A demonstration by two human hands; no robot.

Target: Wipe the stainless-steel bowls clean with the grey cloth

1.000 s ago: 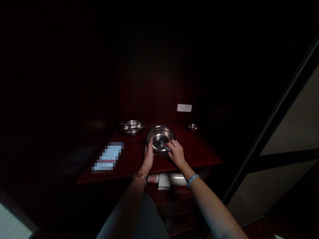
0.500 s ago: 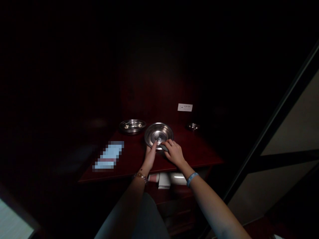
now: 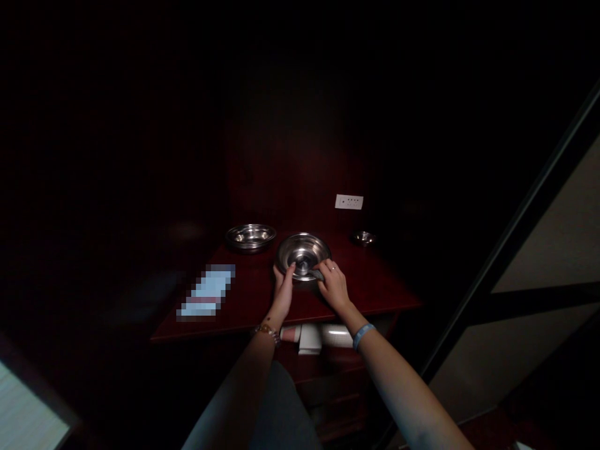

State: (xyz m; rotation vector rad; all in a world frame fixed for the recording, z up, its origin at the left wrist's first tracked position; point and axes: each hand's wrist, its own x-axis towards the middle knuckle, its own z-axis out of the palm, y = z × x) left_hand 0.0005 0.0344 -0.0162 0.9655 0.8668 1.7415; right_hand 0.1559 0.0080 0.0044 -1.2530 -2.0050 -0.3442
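Observation:
A shiny steel bowl (image 3: 304, 244) is held tilted toward me above the dark red tabletop. My left hand (image 3: 282, 292) grips its near left rim, thumb over the inner side and the other fingers mostly hidden beneath. In my right hand (image 3: 334, 284) is a small grey cloth (image 3: 317, 274), pinched against the near right part of the bowl's inside. The cloth is partly covered by the fingers, so its full shape does not show.
Oval steel dishes (image 3: 250, 236), seemingly stacked, stand at the back left of the tabletop (image 3: 375, 284). A small steel bowl (image 3: 364, 238) sits back right, below a white socket plate (image 3: 349, 202). A blurred-out light blue object (image 3: 206, 294) lies front left. White items (image 3: 310, 339) fill a shelf underneath.
My right hand has shifted right with the cloth, from the bowl's near middle toward its right rim. The bowl has moved slightly right, and my left hand keeps its hold.

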